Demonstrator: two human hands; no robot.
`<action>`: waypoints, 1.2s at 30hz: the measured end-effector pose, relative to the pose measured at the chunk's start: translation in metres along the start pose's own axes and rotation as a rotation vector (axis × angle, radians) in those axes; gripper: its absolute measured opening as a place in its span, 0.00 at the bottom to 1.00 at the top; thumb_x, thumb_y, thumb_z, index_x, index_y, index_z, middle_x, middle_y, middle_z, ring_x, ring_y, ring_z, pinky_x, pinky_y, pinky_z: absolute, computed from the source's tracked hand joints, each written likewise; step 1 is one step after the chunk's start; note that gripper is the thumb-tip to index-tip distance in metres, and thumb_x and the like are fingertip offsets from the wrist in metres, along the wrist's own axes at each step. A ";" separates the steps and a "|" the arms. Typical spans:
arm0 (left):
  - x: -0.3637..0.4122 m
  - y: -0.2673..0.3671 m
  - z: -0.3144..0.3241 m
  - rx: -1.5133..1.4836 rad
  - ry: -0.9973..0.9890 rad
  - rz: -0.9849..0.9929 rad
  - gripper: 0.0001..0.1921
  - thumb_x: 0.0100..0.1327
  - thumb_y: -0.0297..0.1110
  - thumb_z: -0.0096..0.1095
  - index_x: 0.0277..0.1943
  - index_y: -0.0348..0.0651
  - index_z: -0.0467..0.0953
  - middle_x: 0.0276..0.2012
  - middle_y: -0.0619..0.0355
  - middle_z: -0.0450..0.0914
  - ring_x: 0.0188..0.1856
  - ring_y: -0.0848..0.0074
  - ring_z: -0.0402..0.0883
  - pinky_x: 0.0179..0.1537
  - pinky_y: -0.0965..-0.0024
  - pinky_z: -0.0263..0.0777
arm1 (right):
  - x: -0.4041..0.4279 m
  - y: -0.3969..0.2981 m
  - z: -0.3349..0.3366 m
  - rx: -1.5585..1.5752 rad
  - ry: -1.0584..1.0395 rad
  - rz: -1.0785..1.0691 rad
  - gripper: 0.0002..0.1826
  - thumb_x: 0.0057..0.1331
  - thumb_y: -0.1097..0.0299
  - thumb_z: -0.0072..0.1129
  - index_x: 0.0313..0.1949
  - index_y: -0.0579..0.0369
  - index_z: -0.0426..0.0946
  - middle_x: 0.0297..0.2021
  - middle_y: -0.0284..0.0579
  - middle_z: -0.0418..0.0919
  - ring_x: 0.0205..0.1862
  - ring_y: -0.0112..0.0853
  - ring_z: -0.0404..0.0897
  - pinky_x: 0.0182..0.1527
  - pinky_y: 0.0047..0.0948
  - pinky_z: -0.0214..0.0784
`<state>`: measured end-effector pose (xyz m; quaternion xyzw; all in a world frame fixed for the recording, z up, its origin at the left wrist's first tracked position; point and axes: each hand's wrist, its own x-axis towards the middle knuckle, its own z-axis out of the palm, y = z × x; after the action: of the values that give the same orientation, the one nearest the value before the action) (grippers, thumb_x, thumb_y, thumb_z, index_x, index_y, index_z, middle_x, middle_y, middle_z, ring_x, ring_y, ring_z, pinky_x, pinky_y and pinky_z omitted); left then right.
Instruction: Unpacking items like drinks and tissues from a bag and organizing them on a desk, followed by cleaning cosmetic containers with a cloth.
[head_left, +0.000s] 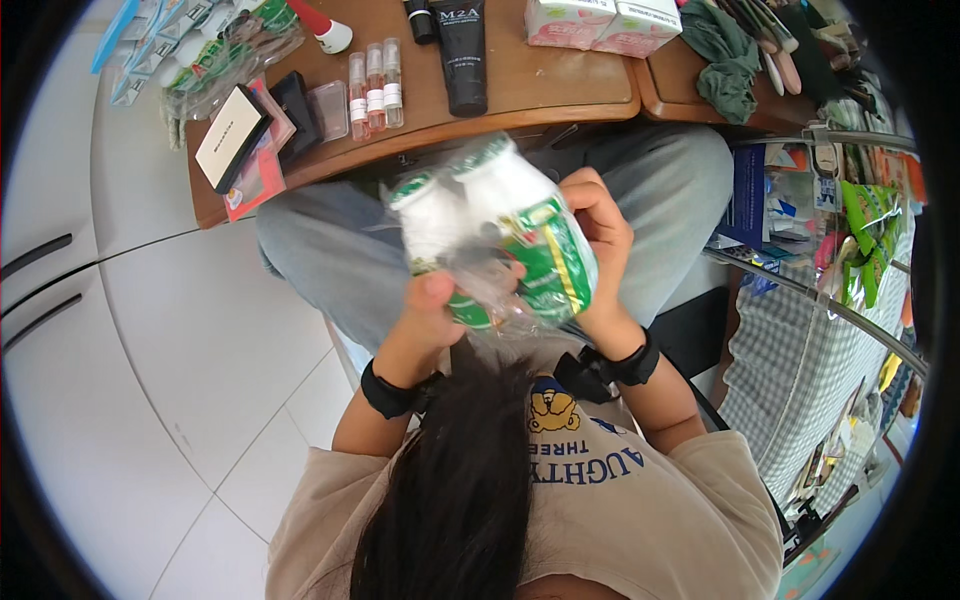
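A clear plastic-wrapped pack of white small bottles with green labels is held above my lap, slightly blurred. My left hand grips its lower left part, with the thumb near the crumpled clear film. Along the pack's right side, my right hand holds it with bent fingers. Some of the fingers of both hands are hidden behind the pack. The white bottle ends point towards the table, and wrinkled film covers the gap between them.
On the wooden table stand a black tube, small spray bottles, drink cartons and cosmetic cases. A similar wrapped pack lies far left. Makeup brushes and a green cloth lie right, above a metal-railed rack.
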<state>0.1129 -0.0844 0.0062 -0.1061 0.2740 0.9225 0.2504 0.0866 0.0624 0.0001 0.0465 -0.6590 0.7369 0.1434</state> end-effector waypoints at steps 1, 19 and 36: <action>0.001 0.001 -0.003 0.000 -0.002 0.004 0.39 0.44 0.53 0.61 0.53 0.32 0.59 0.43 0.47 0.72 0.41 0.62 0.75 0.37 0.61 0.74 | 0.004 -0.003 -0.007 0.000 -0.003 -0.004 0.08 0.47 0.79 0.61 0.27 0.60 0.72 0.25 0.34 0.65 0.25 0.19 0.62 0.29 0.14 0.56; 0.021 0.020 0.005 0.524 -0.146 0.030 0.28 0.52 0.40 0.60 0.51 0.34 0.61 0.43 0.55 0.72 0.44 0.77 0.71 0.44 0.74 0.65 | -0.001 -0.026 -0.029 0.356 -0.301 0.507 0.31 0.46 0.83 0.61 0.50 0.62 0.61 0.42 0.38 0.70 0.46 0.24 0.68 0.48 0.22 0.60; 0.039 0.042 0.039 0.611 -0.122 -0.284 0.28 0.57 0.43 0.56 0.55 0.34 0.58 0.46 0.56 0.69 0.45 0.79 0.69 0.45 0.75 0.64 | 0.021 -0.037 -0.035 0.427 -0.318 0.562 0.40 0.43 0.82 0.63 0.56 0.57 0.52 0.47 0.39 0.65 0.49 0.24 0.65 0.50 0.26 0.59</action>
<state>0.0553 -0.0775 0.0448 -0.0079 0.5047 0.7583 0.4125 0.0804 0.1030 0.0368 0.0068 -0.4918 0.8516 -0.1811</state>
